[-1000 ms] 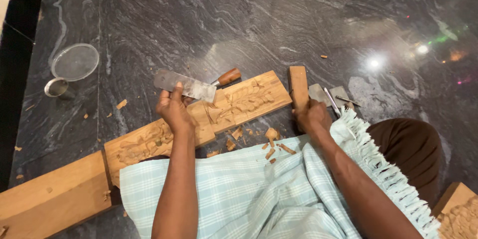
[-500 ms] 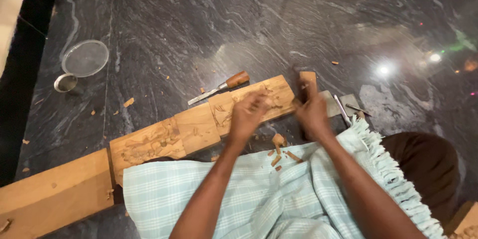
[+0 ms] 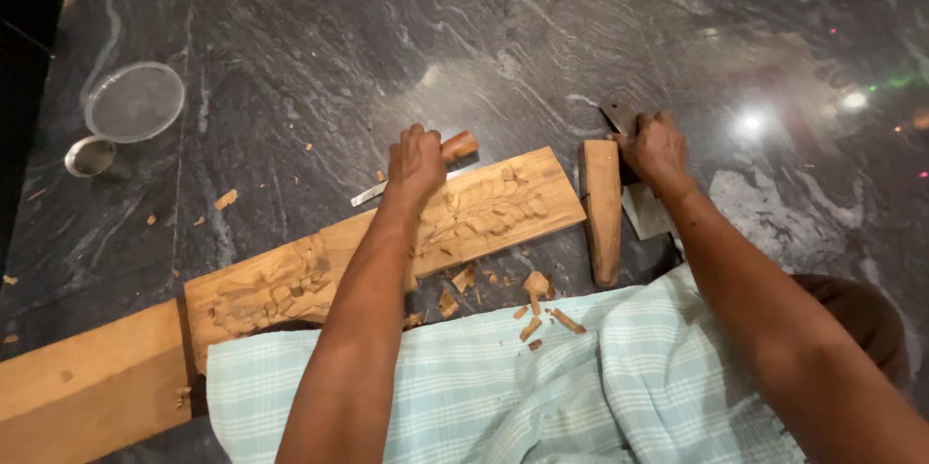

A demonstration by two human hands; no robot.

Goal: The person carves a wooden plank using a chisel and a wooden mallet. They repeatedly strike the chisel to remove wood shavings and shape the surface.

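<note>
Carved plank point(image 3: 484, 217) lies on the dark stone floor point(image 3: 290, 38), centre of frame, slanting up to the right. Upper left: a round lid point(image 3: 134, 101) and a small cup point(image 3: 90, 156). My left hand point(image 3: 418, 159), grip curled around a wooden-handled chisel point(image 3: 457, 147) at the plank's upper edge. Wood chips point(image 3: 535, 301) on my checked cloth point(image 3: 503, 387). Right of the plank, a wooden mallet point(image 3: 602, 208). My right hand point(image 3: 654, 147), grip closed on a flat metal blade point(image 3: 619, 119).

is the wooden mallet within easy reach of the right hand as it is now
Probably yes. The right hand is on a flat metal tool just beside the top end of the mallet, which lies on the floor with nothing between them or on top of it.
</note>
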